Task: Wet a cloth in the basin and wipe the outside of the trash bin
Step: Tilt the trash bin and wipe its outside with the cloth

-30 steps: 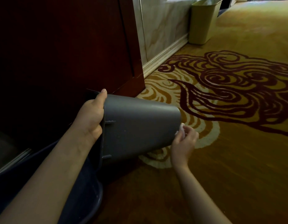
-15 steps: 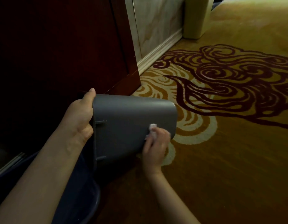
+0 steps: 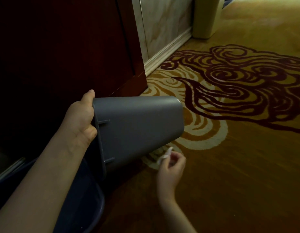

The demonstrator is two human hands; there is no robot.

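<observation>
A grey plastic trash bin is held on its side in the air, its bottom pointing right and its open rim toward me. My left hand grips the rim at the bin's left end, thumb on top. My right hand is below and just right of the bin's lower edge, fingers closed on a small white cloth, which is clear of the bin. A dark blue basin sits on the floor under the bin's rim, mostly hidden by my left forearm.
A dark red wooden cabinet stands close on the left. A beige trash bin stands against the marble wall at the back. Patterned yellow and maroon carpet covers the floor to the right.
My right hand with the cloth slid from the bin's bottom end across its side, then dropped off below its lower edge. The bin has tilted its bottom end down a little.
</observation>
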